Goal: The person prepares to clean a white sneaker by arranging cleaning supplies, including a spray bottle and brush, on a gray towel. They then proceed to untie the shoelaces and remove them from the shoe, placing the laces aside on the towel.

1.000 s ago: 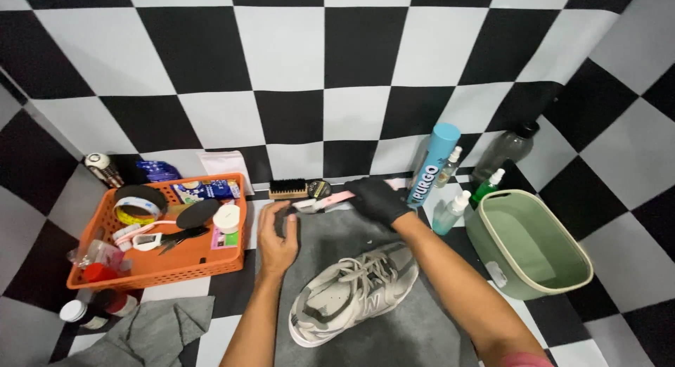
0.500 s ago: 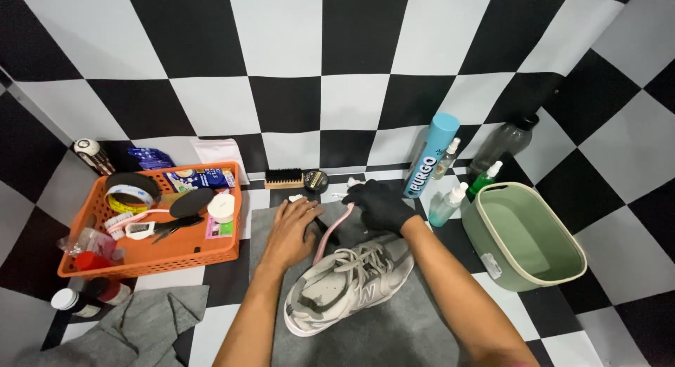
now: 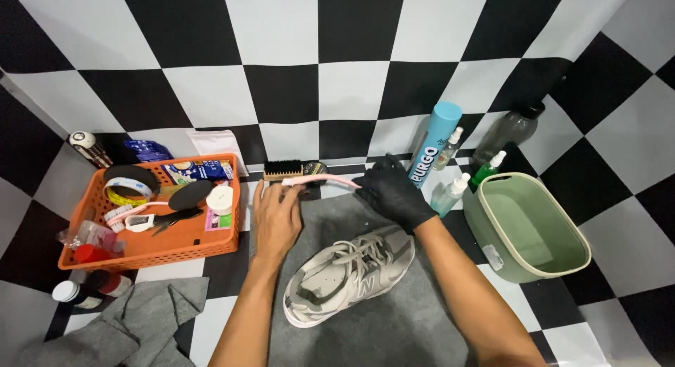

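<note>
A grey and white sneaker (image 3: 351, 272) lies on its side on a grey mat (image 3: 415, 325), toe toward the lower left. My right hand (image 3: 395, 192) wears a black glove and grips the handle end of a long pink brush (image 3: 320, 181), held level just behind the shoe. My bare left hand (image 3: 275, 219) rests flat on the mat left of the sneaker, fingers spread, with the fingertips right by the brush's head end.
An orange basket (image 3: 151, 251) of tape, brushes and small items stands at the left. A wooden brush (image 3: 283, 171) lies at the back. Spray bottles (image 3: 450, 192) and a blue canister (image 3: 434, 143) stand beside a green tub (image 3: 562, 265). A grey cloth (image 3: 133, 325) lies at the lower left.
The pink brush, which hung down over the shoe half a second ago, is level again behind it. My left hand stays flat beside the sneaker.
</note>
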